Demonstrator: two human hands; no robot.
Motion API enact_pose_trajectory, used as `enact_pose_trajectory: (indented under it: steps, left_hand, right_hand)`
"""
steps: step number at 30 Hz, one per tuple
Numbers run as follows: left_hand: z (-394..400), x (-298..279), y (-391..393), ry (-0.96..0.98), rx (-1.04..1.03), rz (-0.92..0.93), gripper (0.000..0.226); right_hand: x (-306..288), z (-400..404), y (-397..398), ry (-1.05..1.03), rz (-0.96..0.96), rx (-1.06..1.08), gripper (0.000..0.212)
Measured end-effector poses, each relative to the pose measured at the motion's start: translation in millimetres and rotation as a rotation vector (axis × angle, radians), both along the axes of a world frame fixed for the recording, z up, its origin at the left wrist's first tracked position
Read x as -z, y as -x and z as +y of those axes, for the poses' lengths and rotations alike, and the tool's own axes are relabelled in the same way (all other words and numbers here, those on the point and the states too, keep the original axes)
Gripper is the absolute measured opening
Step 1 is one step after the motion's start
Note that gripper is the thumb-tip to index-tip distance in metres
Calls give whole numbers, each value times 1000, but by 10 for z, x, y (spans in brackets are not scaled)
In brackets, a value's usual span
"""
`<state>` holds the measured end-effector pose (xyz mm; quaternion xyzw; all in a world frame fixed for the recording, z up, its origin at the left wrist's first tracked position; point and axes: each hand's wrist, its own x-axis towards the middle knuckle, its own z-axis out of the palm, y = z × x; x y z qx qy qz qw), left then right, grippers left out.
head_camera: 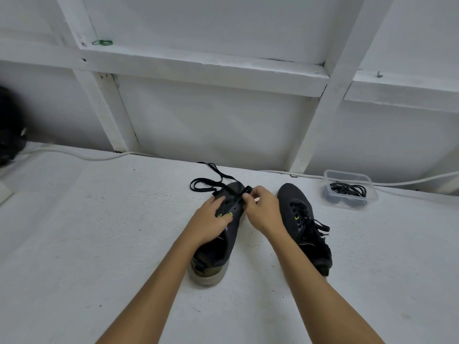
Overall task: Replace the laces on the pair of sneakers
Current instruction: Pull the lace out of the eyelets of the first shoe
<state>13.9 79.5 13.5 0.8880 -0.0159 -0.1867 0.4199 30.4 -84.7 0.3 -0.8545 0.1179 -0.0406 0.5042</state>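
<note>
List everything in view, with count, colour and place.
sneaker being worked on: 1, dark grey, centre of the surface, mostly unlaced
laced sneaker: 1, dark grey, right of the first
loose lace: 1, black, trailing from the first sneaker's toe
container: 1, clear plastic, far right, holds black laces
cable: 1, white, along the wall's base
rubber band: 1, green, on a wall ledge
left hand: resting on the first sneaker
right hand: fingers pinching the lace
</note>
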Motion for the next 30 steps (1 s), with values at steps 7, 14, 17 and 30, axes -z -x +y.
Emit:
enact_pose_trajectory:
  steps: [7, 14, 17, 30]
  left_hand:
    - [4, -28, 13, 45, 21, 2, 62]
    - [-18, -24, 5, 73, 1, -38, 55]
    - [-10, 2, -7, 60, 1, -33, 58]
    - [0, 71, -36, 10, -15, 3, 72]
  right_hand:
    - [-181, -121, -31, -417, -7, 298, 26]
    - [31, 15, 99, -196, 133, 6, 16]
    - [32, 23, 56, -80, 41, -41, 8]
    - [-149, -190, 121, -255, 278, 125, 34]
